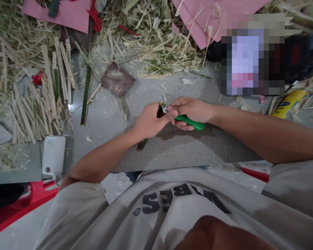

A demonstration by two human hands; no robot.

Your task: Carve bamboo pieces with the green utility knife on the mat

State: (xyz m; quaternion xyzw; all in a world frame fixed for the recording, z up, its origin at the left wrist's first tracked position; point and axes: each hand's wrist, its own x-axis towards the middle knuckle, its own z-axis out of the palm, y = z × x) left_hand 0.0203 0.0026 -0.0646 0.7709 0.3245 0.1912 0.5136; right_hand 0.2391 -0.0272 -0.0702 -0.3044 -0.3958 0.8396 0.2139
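My right hand is closed around the green handle of a cutter knife. A short piece of its pale blade shows near the fingertips of both hands. In my left hand is a dark green bamboo strip, whose lower end sticks out below the palm. The strip's upper end meets the blade between the hands, and my left thumb presses close to the right fingers. Exactly where the blade touches the bamboo is hidden by the fingers.
Cut bamboo sticks lie piled at left, above a white power bank. A brown square sheet lies beyond my hands. Shavings and pink paper cover the far side. A yellow tube rests at right.
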